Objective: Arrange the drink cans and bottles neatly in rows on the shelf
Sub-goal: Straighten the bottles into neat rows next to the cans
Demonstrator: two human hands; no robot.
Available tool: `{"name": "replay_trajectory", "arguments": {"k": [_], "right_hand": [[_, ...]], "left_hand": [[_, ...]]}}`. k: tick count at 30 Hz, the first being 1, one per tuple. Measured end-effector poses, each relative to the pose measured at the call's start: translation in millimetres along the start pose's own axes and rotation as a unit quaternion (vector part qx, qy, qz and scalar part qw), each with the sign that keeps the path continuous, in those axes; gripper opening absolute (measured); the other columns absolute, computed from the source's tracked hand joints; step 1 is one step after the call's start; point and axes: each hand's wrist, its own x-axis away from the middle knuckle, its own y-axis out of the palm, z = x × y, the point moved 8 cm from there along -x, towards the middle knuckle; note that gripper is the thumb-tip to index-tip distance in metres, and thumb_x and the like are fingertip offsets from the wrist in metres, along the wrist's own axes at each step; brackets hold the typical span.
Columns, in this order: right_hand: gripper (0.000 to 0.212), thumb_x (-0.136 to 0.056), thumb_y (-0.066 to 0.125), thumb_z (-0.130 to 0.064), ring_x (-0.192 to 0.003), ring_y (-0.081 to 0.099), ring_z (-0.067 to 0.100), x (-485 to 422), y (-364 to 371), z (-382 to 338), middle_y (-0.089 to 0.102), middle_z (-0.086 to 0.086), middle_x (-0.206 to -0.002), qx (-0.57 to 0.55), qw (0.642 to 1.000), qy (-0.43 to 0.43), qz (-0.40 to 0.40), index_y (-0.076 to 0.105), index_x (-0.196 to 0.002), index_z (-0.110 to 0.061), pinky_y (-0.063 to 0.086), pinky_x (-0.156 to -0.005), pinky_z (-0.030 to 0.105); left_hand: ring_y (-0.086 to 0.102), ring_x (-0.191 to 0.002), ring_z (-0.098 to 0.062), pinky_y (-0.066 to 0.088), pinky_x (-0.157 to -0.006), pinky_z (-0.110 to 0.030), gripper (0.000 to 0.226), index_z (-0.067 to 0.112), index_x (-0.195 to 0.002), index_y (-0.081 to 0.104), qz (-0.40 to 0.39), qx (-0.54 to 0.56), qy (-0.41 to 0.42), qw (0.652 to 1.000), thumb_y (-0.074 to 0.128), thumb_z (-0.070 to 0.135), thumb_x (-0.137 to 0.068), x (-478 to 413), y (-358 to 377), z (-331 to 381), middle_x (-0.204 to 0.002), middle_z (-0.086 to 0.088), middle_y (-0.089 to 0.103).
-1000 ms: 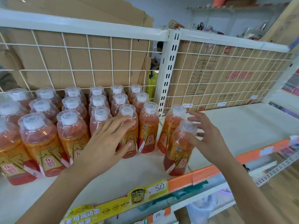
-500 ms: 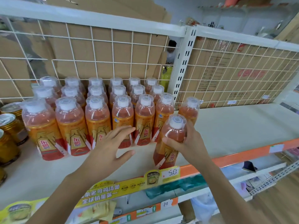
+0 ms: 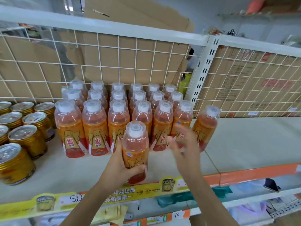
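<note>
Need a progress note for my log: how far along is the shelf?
Done: most bottles stand in tidy rows beside the gold cans. In hand: the left hand holds a front bottle; the right hand is open. Left: placing it and the stray bottle at right.

The left hand (image 3: pixel 119 167) comes up from the lower middle on a bare forearm that rises toward the right. Its thumb and fingers curl round the lower part of an orange plastic drink bottle with a white cap (image 3: pixel 135 149). The right hand (image 3: pixel 184 148) is just beside it, blurred, with fingers spread and holding nothing. Its forearm rises toward the left.
</note>
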Motion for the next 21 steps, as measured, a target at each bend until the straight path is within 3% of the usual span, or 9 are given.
{"name": "replay_trajectory", "arguments": {"k": [2, 4, 6, 8, 10, 13, 15, 19, 21], "right_hand": [[0.044, -0.085, 0.060, -0.029, -0.118, 0.050, 0.009, -8, -46, 19, 0.044, -0.022, -0.127, 0.026, 0.993, -0.006, 0.116, 0.044, -0.127, -0.030, 0.045, -0.098, 0.032], [0.063, -0.086, 0.065, -0.022, -0.129, 0.040, 0.011, -19, -83, 53, 0.038, -0.011, -0.140, 0.078, 0.980, 0.060, 0.171, 0.033, -0.139, -0.026, 0.038, -0.105, 0.033], [0.085, -0.080, 0.071, -0.028, -0.135, 0.033, 0.017, -35, -100, 89, 0.031, -0.002, -0.149, 0.107, 0.973, 0.150, 0.142, 0.019, -0.147, -0.024, 0.034, -0.108, 0.041], [0.093, -0.076, 0.075, -0.025, -0.128, 0.041, 0.017, -50, -89, 111, 0.040, 0.001, -0.142, 0.051, 0.978, 0.193, 0.068, 0.016, -0.147, -0.024, 0.038, -0.102, 0.038], [0.089, -0.074, 0.077, -0.014, -0.113, 0.050, 0.016, -59, -74, 119, 0.048, 0.000, -0.127, -0.015, 0.980, 0.198, 0.029, 0.023, -0.144, -0.018, 0.046, -0.092, 0.034], [0.069, -0.072, 0.079, -0.012, -0.104, 0.057, 0.021, -64, -67, 130, 0.054, 0.003, -0.114, -0.037, 0.975, 0.217, 0.039, 0.038, -0.127, -0.012, 0.051, -0.088, 0.041], [0.062, -0.072, 0.079, -0.014, -0.100, 0.058, 0.022, -62, -68, 135, 0.057, 0.004, -0.111, -0.034, 0.973, 0.225, 0.040, 0.041, -0.120, -0.013, 0.050, -0.088, 0.044], [0.061, -0.072, 0.078, -0.010, -0.098, 0.058, 0.020, -53, -73, 133, 0.058, 0.004, -0.111, -0.054, 0.974, 0.220, 0.018, 0.042, -0.120, -0.017, 0.050, -0.082, 0.038], [0.059, -0.072, 0.078, -0.010, -0.097, 0.059, 0.019, -46, -73, 131, 0.058, 0.002, -0.109, -0.059, 0.975, 0.212, 0.000, 0.042, -0.117, -0.022, 0.050, -0.077, 0.032]], "left_hand": [[0.053, -0.100, 0.017, 0.044, -0.077, -0.004, 0.084, 0.059, -0.113, 0.029, 0.002, 0.000, 0.000, 1.000, 0.076, 0.053, -0.043, 0, -1, 3, -0.104, 0.045, 0.053], [0.055, -0.101, 0.014, 0.046, -0.078, -0.006, 0.086, 0.071, -0.111, 0.026, 0.011, 0.008, -0.001, 1.000, 0.077, 0.050, -0.045, -1, -5, 1, -0.106, 0.042, 0.054], [0.056, -0.101, 0.012, 0.046, -0.077, -0.006, 0.088, 0.066, -0.114, 0.027, 0.027, 0.014, -0.008, 0.999, 0.077, 0.050, -0.043, 0, -13, -2, -0.106, 0.041, 0.055], [0.056, -0.101, 0.011, 0.046, -0.074, -0.005, 0.089, 0.049, -0.116, 0.035, 0.052, 0.012, -0.013, 0.999, 0.078, 0.055, -0.038, 1, -24, -5, -0.104, 0.037, 0.058], [0.058, -0.098, 0.010, 0.046, -0.074, -0.005, 0.095, 0.039, -0.118, 0.039, 0.071, 0.003, -0.017, 0.997, 0.084, 0.061, -0.038, 2, -34, -7, -0.102, 0.034, 0.061], [0.060, -0.098, 0.007, 0.050, -0.077, -0.010, 0.088, 0.033, -0.123, 0.041, 0.094, -0.010, -0.028, 0.995, 0.089, 0.043, -0.050, 4, -45, -13, -0.101, 0.027, 0.065], [0.059, -0.098, 0.006, 0.049, -0.075, -0.009, 0.092, 0.024, -0.127, 0.042, 0.111, -0.025, -0.034, 0.993, 0.087, 0.043, -0.049, 6, -51, -16, -0.101, 0.019, 0.066], [0.060, -0.096, 0.007, 0.050, -0.075, -0.010, 0.091, 0.014, -0.136, 0.037, 0.136, -0.042, -0.039, 0.989, 0.082, 0.015, -0.058, 9, -55, -19, -0.102, 0.012, 0.066], [0.061, -0.095, 0.006, 0.050, -0.073, -0.010, 0.086, 0.013, -0.133, 0.040, 0.141, -0.049, -0.040, 0.988, 0.080, 0.014, -0.057, 11, -56, -21, -0.101, 0.010, 0.066]]}}
